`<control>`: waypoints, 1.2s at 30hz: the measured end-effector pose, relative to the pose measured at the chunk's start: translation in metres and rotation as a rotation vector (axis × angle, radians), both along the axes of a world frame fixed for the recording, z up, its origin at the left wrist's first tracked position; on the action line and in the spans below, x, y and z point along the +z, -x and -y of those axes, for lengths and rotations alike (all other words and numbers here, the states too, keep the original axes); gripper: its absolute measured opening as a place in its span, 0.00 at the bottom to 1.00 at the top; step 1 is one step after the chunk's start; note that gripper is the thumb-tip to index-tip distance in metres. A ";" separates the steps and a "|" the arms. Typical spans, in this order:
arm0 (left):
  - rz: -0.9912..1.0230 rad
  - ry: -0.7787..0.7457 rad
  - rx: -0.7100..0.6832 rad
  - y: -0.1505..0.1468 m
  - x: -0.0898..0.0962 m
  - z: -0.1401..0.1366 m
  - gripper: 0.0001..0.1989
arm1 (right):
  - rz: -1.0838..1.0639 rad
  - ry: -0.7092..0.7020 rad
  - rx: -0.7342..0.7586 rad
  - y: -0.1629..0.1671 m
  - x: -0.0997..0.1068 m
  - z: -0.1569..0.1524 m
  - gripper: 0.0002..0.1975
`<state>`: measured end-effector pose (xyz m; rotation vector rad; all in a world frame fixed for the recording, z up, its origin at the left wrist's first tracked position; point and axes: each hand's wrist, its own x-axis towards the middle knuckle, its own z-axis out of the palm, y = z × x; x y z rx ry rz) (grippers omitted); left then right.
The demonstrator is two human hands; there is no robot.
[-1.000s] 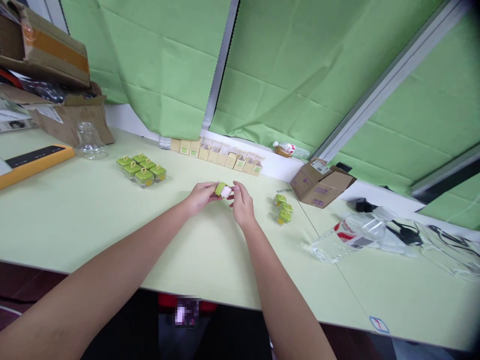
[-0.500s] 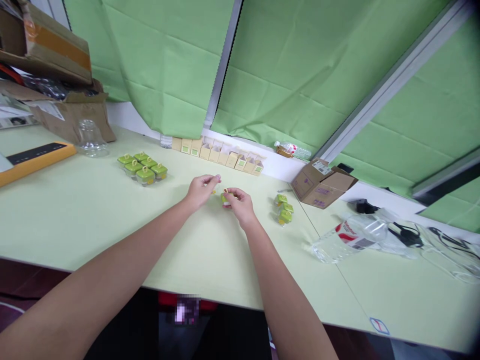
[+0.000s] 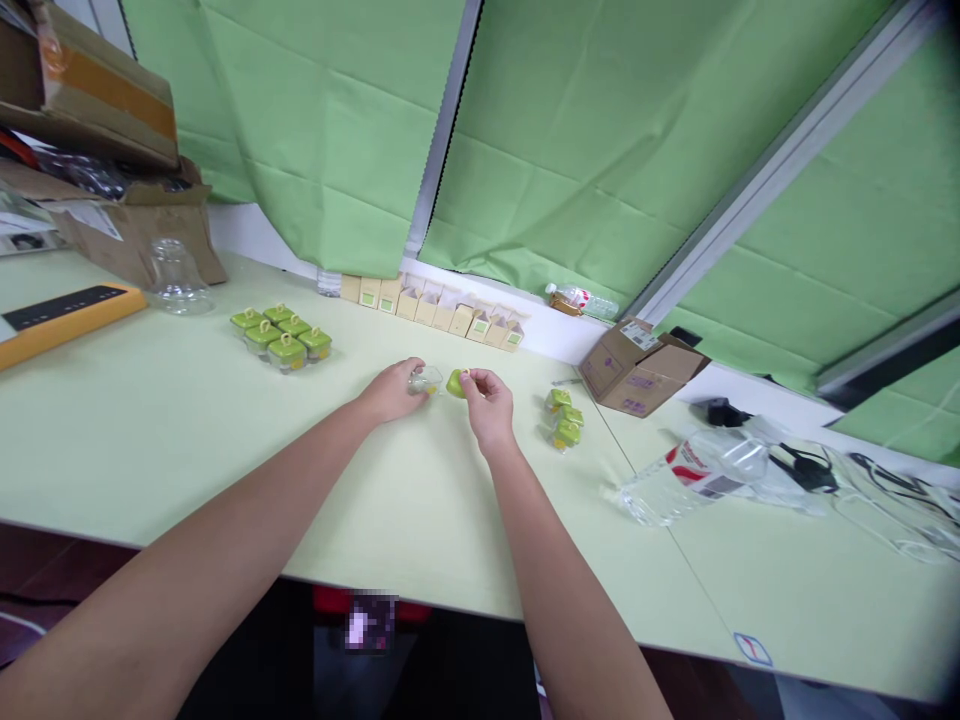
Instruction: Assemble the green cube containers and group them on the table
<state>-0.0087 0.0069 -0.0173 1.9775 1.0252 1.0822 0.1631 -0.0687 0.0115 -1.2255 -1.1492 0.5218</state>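
Carton row [image 3: 442, 312] = ref pt. Directly in front of it, bare tabletop [image 3: 420, 510] leaves a passable strip; a bit farther out from it, L hand [image 3: 394, 392] w/ clear tub [image 3: 424, 381] and R hand [image 3: 492, 403] w/ green lid [image 3: 455, 383] block the way. Farthest out from it, btwn the forearms [image 3: 300, 455], wide open room. Front-left of it, six lidded tubs [image 3: 286, 347] (packed tight) obstruct. Off its right end: smaller tub cluster [image 3: 568, 433], then cardboard box [image 3: 634, 368] & big bottle [image 3: 694, 470]. Behind it, green curtain [image 3: 600, 130].
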 end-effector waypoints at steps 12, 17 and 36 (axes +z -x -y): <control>0.046 -0.067 -0.262 -0.012 0.014 0.023 0.19 | 0.169 -0.090 0.039 -0.001 -0.005 -0.002 0.14; 0.047 -0.042 -0.270 -0.014 0.014 0.026 0.16 | 0.275 -0.048 0.081 -0.003 -0.002 0.003 0.13; 0.044 0.073 -0.324 -0.012 0.010 0.025 0.16 | 0.345 0.156 0.170 -0.010 -0.009 0.001 0.11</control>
